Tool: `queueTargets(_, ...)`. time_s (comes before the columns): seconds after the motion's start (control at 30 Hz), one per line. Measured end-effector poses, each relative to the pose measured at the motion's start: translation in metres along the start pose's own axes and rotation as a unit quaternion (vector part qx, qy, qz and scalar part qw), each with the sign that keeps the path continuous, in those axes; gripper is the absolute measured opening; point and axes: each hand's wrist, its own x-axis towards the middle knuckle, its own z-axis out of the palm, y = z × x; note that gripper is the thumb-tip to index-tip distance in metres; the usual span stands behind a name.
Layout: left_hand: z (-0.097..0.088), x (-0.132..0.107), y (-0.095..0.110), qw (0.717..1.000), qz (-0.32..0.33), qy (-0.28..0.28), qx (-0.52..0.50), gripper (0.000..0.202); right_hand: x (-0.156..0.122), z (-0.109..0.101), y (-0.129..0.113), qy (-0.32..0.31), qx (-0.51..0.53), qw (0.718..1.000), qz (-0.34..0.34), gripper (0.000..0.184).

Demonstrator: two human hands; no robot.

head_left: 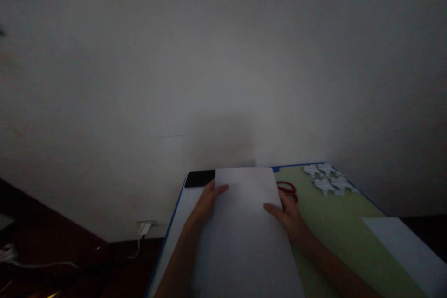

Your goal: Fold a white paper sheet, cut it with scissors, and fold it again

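Note:
A large white sheet of paper (246,237) is held up over the table, its far edge near the wall. My left hand (208,200) grips its left edge, thumb on top and the other fingers hidden behind. On the right edge, my right hand (286,214) pinches the sheet the same way, with the thumb on the face. Red-handled scissors (288,188) lie just beyond my right hand, partly covered by it and the paper. Past my left hand, a flat black object (199,179) lies partly behind the sheet.
Several folded white paper shapes (328,178) lie at the table's far right. Another white sheet (410,247) rests on the right side of the green, blue-edged table (324,223). A wall stands directly behind. At lower left, a white plug (145,229) sits in an outlet.

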Motion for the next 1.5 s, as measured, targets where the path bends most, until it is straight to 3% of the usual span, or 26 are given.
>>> queueTargets(0.2, 0.021, -0.049, 0.012, 0.998, 0.047, 0.019, 0.027, 0.039, -0.019, -0.012, -0.004, -0.023, 0.038, 0.998, -0.041, 0.050)
queueTargets(0.4, 0.024, -0.096, -0.010, 0.994, 0.066, 0.049, 0.068, 0.046, -0.024, -0.016, 0.001, -0.048, 0.068, 0.996, -0.039, 0.046)
queueTargets(0.67, 0.024, -0.092, -0.005, 0.993, 0.076, 0.070, 0.052, 0.058, -0.033, -0.013, -0.001, -0.045, 0.039, 0.996, -0.067, 0.051)
queueTargets(0.83, 0.027, -0.092, -0.008, 0.997, 0.046, 0.053, 0.027, 0.064, -0.027, -0.019, 0.010, -0.046, -0.017, 0.994, -0.095, 0.053)
queueTargets(1.07, 0.037, -0.106, -0.003, 0.997, -0.014, -0.052, -0.058, 0.086, -0.033, -0.020, 0.008, -0.090, -0.107, 0.968, -0.208, 0.065)
queueTargets(1.17, 0.035, -0.109, 0.001, 0.993, -0.035, -0.081, -0.083, 0.076, -0.044, -0.021, 0.000, -0.132, -0.169, 0.938, -0.272, 0.065)
queueTargets(1.27, 0.033, -0.108, 0.002, 0.988, -0.059, -0.107, -0.098, 0.066, -0.056, -0.022, -0.007, -0.196, -0.337, 0.850, -0.355, 0.065)
queueTargets(1.37, 0.033, -0.104, 0.001, 0.983, -0.069, -0.127, -0.114, 0.066, -0.069, -0.017, -0.014, -0.225, -0.456, 0.766, -0.394, 0.069)
queueTargets(1.5, 0.035, -0.101, -0.003, 0.973, -0.104, -0.147, -0.143, 0.065, -0.083, -0.004, -0.018, -0.237, -0.519, 0.710, -0.414, 0.066)
